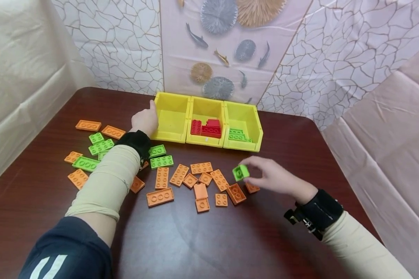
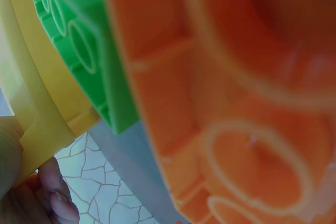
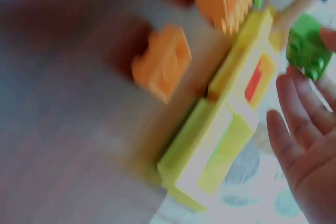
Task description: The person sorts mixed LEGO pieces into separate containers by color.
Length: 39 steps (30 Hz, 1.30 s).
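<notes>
My left hand (image 1: 144, 121) grips the left end of a yellow three-compartment bin (image 1: 171, 134); the left wrist view shows its thumb and curled fingers (image 2: 63, 205) at the yellow rim (image 2: 39, 108). Between thumb and fingertips, my right hand (image 1: 277, 176) pinches a small green brick (image 1: 241, 173), held over the orange bricks right of centre. The same green brick (image 3: 307, 48) shows its studs in the right wrist view. Red bricks (image 1: 211, 131) lie in the middle compartment and green bricks (image 1: 238, 135) in the right one. The left compartment shows bare yellow floor.
Several orange bricks (image 1: 162, 178) are spread across the middle of the dark brown table (image 1: 181, 248). More green bricks (image 1: 101, 147) and orange bricks (image 1: 78, 178) lie left of and partly behind my left forearm. A patterned cloth (image 1: 209, 50) hangs behind the table.
</notes>
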Tool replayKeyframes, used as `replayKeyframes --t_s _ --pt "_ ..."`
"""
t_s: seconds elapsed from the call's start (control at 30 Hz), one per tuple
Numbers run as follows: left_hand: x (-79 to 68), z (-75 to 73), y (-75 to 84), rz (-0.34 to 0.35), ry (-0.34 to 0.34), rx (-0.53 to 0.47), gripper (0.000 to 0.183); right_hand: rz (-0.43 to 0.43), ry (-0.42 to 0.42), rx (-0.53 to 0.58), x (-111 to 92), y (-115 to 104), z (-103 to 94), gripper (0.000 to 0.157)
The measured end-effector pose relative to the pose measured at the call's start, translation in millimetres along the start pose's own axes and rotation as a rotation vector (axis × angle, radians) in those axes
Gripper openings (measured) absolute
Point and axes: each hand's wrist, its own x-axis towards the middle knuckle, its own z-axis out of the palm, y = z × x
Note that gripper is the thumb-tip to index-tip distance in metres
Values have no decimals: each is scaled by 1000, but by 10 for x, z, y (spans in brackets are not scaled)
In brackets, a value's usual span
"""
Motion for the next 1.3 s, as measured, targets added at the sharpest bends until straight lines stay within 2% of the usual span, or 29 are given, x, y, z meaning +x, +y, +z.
replayKeyframes --t_s 0.13,0.27,0.33,0.47,0.57,0.7,0.83,1.07,1.2,1.3 --pt "-8 10 11 -3 3 8 64 138 138 -45 112 166 -152 40" --pt "-16 6 5 -12 4 4 64 249 202 -146 290 341 -262 44" --pt "-17 5 -4 -16 1 0 64 277 197 -263 393 424 -292 48" --pt "-18 14 -19 -19 -2 4 63 271 160 -545 593 564 -294 54" --pt "-15 27 -18 -15 -5 9 62 267 139 -685 697 638 -263 46" --pt "-5 24 -8 -6 -2 20 62 291 103 -804 774 693 -221 28" --pt "-9 -4 2 2 12 27 61 314 61 -861 816 679 -213 27" --pt "-28 -32 8 11 20 24 61 348 -11 -851 807 656 -216 43" --pt "-34 -25 5 -4 13 16 62 350 -33 -851 779 659 -184 42" --pt "-29 -7 2 -4 3 12 62 345 -17 -842 751 662 -164 39"
